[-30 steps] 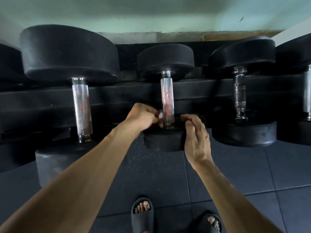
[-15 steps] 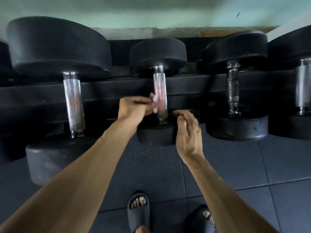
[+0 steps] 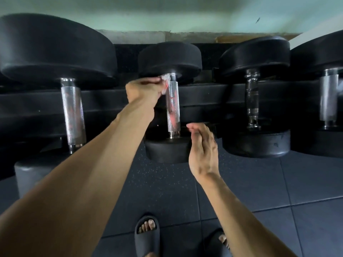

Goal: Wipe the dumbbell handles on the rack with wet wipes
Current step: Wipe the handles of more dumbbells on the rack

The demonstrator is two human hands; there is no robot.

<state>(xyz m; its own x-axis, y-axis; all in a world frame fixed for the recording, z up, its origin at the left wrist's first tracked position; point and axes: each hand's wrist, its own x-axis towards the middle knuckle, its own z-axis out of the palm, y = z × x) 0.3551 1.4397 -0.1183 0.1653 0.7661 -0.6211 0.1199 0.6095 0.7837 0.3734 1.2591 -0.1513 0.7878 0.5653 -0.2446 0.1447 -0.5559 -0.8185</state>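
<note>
**Kid:** Sandals (image 3: 147,236) come first, down on the dark floor (image 3: 306,184), nearest to us. What is past them?

**Helper:** Past them is the middle dumbbell (image 3: 169,101). Let's tell every place from that one. Its near end hangs over the floor. Its far end sits by the wall.

**Kid:** Where are the hands?

**Helper:** The right hand (image 3: 203,151) is just beside the near end. Its fingers are loose and curled, and it holds nothing. I cannot tell if it touches the weight. The left hand (image 3: 144,90) is farther, up by the far end. It pinches a small white wet wipe (image 3: 164,84) against the top of the handle (image 3: 173,106).

**Kid:** Will the wipe be hard to use?

**Helper:** I think not. It looks soft and light and will bunch up. Best to wrap it round the handle and squeeze. The handle looks hard and bumpy, so it should not slip much.

**Kid:** And the dumbbell?

**Helper:** It looks heavy, so it should stay put on the rack (image 3: 204,97). More dumbbells sit on both sides of it.
</note>
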